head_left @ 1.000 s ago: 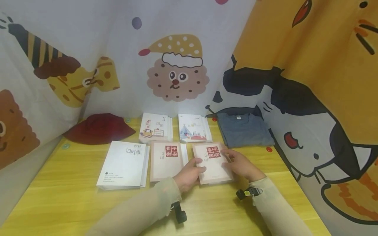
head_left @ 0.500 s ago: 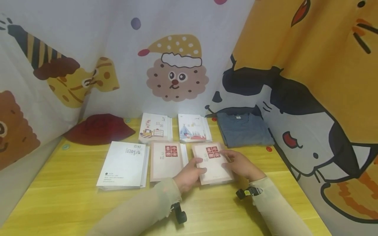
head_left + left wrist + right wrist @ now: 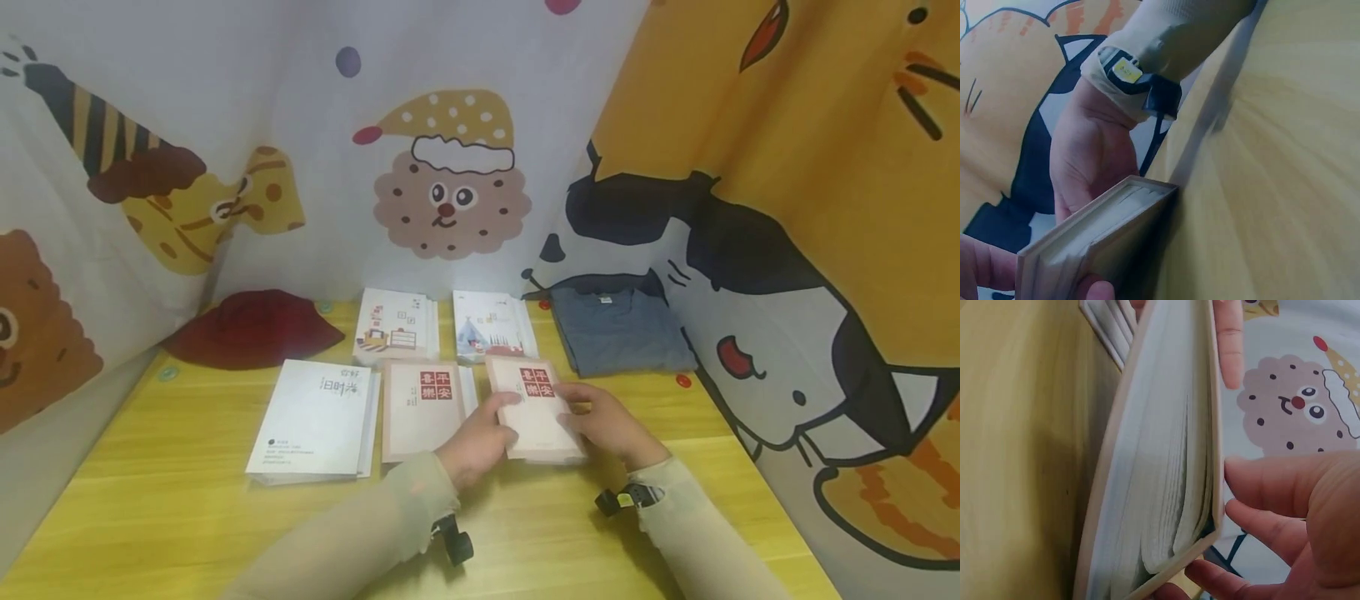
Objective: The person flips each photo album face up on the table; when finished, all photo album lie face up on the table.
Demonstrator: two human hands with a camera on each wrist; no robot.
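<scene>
Both hands hold a thick pale pink book point(image 3: 536, 429) with a red four-square character block on its cover. My left hand point(image 3: 474, 442) grips its left edge, thumb on the cover and fingers beneath. On the opposite edge my right hand point(image 3: 617, 425) holds it with thumb and fingers. The right wrist view shows the page edges of the book point(image 3: 1160, 450), slightly fanned between the covers. In the left wrist view the book point(image 3: 1094, 228) is tilted close over the table. A matching pink book point(image 3: 422, 429) lies just left of my left hand.
On the yellow wood-grain table point(image 3: 150, 500) lies a white book point(image 3: 311, 425) at left. Behind are two illustrated white books, one with furniture point(image 3: 392, 325), one with a tent point(image 3: 491, 321). A dark red hat point(image 3: 255, 329) and folded blue-grey shirt point(image 3: 622, 329) flank them. A cartoon curtain point(image 3: 300, 100) hangs behind.
The held book has risen and shifted slightly away from me, its top edge now overlapping the tent-picture book. Both hands have moved a little with it, keeping their grip.
</scene>
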